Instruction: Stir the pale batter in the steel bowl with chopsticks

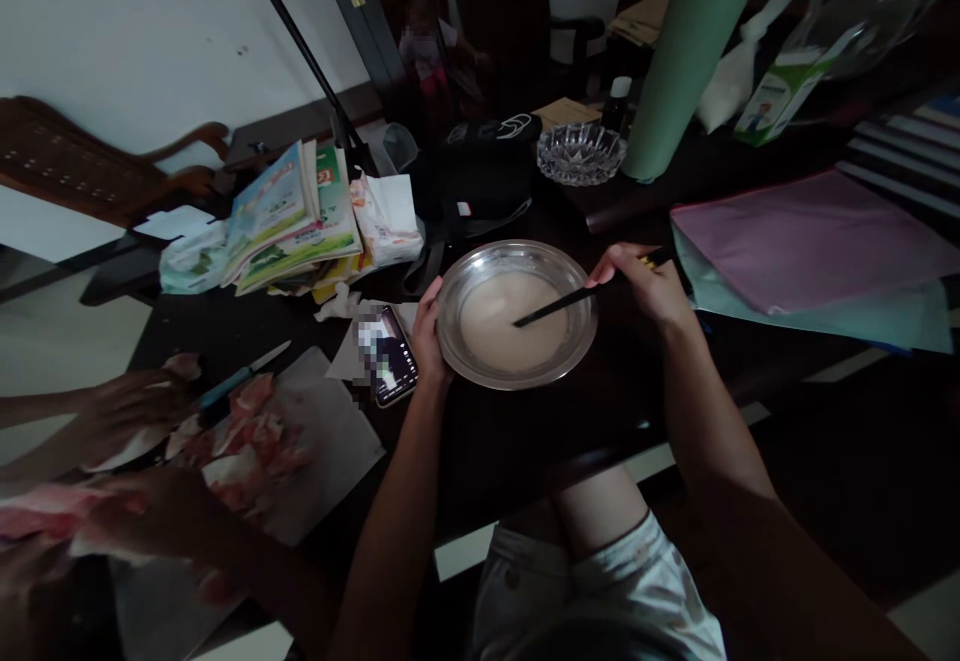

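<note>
A round metal bowl (517, 378) with a wide rim stands near the front of the dark table. Pale, milky liquid (495, 326) fills its bottom. My left hand (429, 336) grips the bowl's left rim, with the thumb by the edge and the other fingers partly hidden. Held in my right hand (637, 281), black chopsticks (559, 305) slant down to the left, their tips in the liquid. Whether one or two sticks are there I cannot tell. Just left of my left hand lies a phone (390, 361) with a lit screen.
At left, other people's hands (150, 511) handle reddish-and-white pieces (251, 441) by a knife (244, 373). Books (285, 221) and a tissue pack (386, 219) lie behind the phone. A glass ashtray (581, 154), green flask (694, 61) and pink folder (817, 236) occupy the back right.
</note>
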{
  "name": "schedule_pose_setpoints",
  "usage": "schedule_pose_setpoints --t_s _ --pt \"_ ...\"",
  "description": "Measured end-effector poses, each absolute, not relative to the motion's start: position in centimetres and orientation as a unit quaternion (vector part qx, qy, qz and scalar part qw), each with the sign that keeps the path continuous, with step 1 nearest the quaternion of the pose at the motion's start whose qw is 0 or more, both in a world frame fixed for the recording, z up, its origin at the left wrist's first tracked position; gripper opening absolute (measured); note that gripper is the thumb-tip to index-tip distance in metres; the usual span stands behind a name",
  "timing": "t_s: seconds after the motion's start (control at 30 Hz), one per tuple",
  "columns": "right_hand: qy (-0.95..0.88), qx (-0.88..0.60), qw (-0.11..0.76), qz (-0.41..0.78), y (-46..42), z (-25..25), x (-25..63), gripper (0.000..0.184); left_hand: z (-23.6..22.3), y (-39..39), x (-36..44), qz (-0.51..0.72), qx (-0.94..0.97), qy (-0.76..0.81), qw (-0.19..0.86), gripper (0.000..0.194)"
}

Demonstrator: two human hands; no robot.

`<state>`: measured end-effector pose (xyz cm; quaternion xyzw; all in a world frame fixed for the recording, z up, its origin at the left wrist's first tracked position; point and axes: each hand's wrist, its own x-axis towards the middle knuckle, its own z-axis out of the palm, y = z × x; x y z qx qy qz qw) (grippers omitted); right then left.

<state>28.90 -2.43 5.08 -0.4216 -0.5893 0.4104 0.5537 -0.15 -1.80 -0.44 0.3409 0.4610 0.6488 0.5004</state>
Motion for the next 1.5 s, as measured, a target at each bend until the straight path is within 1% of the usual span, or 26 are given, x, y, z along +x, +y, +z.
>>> schedule_pose_setpoints --t_s 0.13,0.2,0.3,0.37,0.47,0.53,0.63,0.8,0.87,0.97,1.13,1.2,1.3,1.37,1.43,1.5 --pt "-0.618 -0.395 0.519 0.440 -2.43 5.03 28.87 0.040 -0.48 -1.81 -0.17 0.646 0.333 0.465 0.505 0.041" --pt "-0.609 -0.406 0.532 0.427 -2.37 4.93 28.94 0.039 -0.55 -1.79 -0.22 0.647 0.337 0.464 0.503 0.040" --pt "-0.579 -0.424 0.562 0.412 -2.31 4.78 29.13 0.042 -0.68 -1.78 -0.36 0.645 0.347 0.457 0.504 0.040" --pt "-0.589 -0.409 0.548 0.430 -2.33 4.77 29.13 0.043 -0.72 -1.80 -0.47 0.643 0.352 0.453 0.507 0.041" --pt "-0.612 -0.399 0.521 0.441 -2.37 4.87 29.03 0.039 -0.68 -1.85 -0.52 0.639 0.353 0.453 0.512 0.043" --pt "-0.598 -0.416 0.542 0.420 -2.36 4.87 29.08 0.039 -0.61 -1.88 -0.46 0.641 0.350 0.453 0.511 0.042" --pt "-0.578 -0.425 0.566 0.406 -2.34 4.80 29.22 0.042 -0.50 -1.91 -0.34 0.643 0.348 0.456 0.507 0.041" --pt "-0.612 -0.406 0.525 0.429 -2.35 4.91 29.11 0.038 -0.37 -1.97 -0.27 0.637 0.340 0.463 0.514 0.042" --pt "-0.595 -0.425 0.548 0.407 -2.31 4.94 29.21 0.038 -0.31 -2.00 -0.24 0.638 0.342 0.462 0.513 0.041" --pt "-0.568 -0.438 0.573 0.396 -2.34 4.97 29.34 0.044 -0.22 -2.04 -0.17 0.640 0.345 0.462 0.508 0.039" --pt "-0.615 -0.408 0.514 0.438 -2.40 5.10 28.92 0.040 -0.36 -1.96 -0.20 0.642 0.336 0.462 0.512 0.040" --pt "-0.607 -0.421 0.529 0.417 -2.31 5.02 28.96 0.040 -0.48 -1.91 -0.28 0.639 0.343 0.463 0.509 0.041" --pt "-0.579 -0.441 0.564 0.390 -2.23 4.84 29.19 0.044 -0.58 -1.87 -0.38 0.638 0.354 0.462 0.504 0.039" --pt "-0.586 -0.429 0.553 0.407 -2.31 4.83 29.15 0.046 -0.61 -1.85 -0.40 0.642 0.352 0.459 0.503 0.039" --pt "-0.608 -0.410 0.526 0.430 -2.39 4.91 28.97 0.043 -0.60 -1.84 -0.37 0.645 0.346 0.458 0.505 0.038" --pt "-0.615 -0.409 0.520 0.428 -2.41 4.98 28.87 0.041 -0.56 -1.84 -0.30 0.645 0.344 0.459 0.505 0.039"
